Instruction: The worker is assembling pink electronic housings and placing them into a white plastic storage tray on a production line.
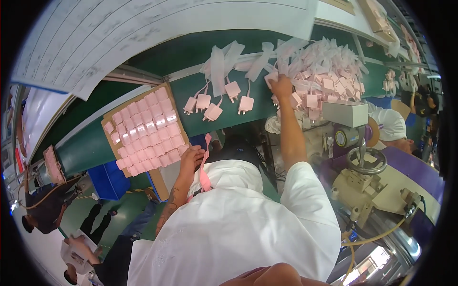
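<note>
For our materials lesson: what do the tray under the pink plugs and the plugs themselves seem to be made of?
The tray looks like brown cardboard: matt, with a raw fibrous edge. The plugs look like moulded plastic under glossy film, judging by the glare on them. The right hand reaches into a heap of similar ones.

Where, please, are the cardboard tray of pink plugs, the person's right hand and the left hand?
cardboard tray (109, 120): head view, bare upper-left rim.
right hand (281, 86): head view, back of hand.
left hand (191, 159): head view, back of hand.

Bright, even overhead light; soft shadows; strong fisheye bending with a black rim; slight blur toward the edges.
</note>
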Demonstrator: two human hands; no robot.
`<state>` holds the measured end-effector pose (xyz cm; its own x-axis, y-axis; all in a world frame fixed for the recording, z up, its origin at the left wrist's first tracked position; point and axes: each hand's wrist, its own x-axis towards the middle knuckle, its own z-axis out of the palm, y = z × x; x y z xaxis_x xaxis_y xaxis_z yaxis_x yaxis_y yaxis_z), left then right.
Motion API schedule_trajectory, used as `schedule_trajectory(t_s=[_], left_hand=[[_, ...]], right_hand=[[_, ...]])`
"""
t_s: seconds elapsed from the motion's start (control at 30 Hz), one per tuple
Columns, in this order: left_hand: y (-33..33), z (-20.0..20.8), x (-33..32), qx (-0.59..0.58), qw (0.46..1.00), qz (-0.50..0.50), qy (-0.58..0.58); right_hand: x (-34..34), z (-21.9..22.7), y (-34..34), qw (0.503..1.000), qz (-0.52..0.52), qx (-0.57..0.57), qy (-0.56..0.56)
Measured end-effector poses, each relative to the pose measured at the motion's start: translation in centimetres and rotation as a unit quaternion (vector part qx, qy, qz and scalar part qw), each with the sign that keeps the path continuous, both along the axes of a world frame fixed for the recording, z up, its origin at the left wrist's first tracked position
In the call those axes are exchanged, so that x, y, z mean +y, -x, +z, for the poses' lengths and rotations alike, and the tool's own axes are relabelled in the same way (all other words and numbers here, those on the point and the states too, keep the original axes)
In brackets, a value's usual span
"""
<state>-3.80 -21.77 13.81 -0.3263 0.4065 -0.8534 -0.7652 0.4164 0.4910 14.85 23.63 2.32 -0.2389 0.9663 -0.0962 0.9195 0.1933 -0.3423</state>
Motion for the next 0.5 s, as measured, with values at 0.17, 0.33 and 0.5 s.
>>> schedule_trajectory(t_s=[0.17, 0.33, 0.5], left_hand=[[0.3, -0.8, 0.7, -0.006, 1.000, -0.022, -0.008], [0.4, -1.4, 1.2, 0.001, 0.999, -0.034, -0.009], [0.5, -0.8, 2.5, 0.007, 0.999, -0.028, -0.020]], right_hand=[[-1.3, -1.8, 0.2, 0.994, -0.004, 0.106, -0.028], [-1.3, -1.8, 1.3, 0.995, -0.069, 0.070, 0.006], [-1.9, -0.8, 0.1, 0.954, -0.134, 0.236, 0.128]])
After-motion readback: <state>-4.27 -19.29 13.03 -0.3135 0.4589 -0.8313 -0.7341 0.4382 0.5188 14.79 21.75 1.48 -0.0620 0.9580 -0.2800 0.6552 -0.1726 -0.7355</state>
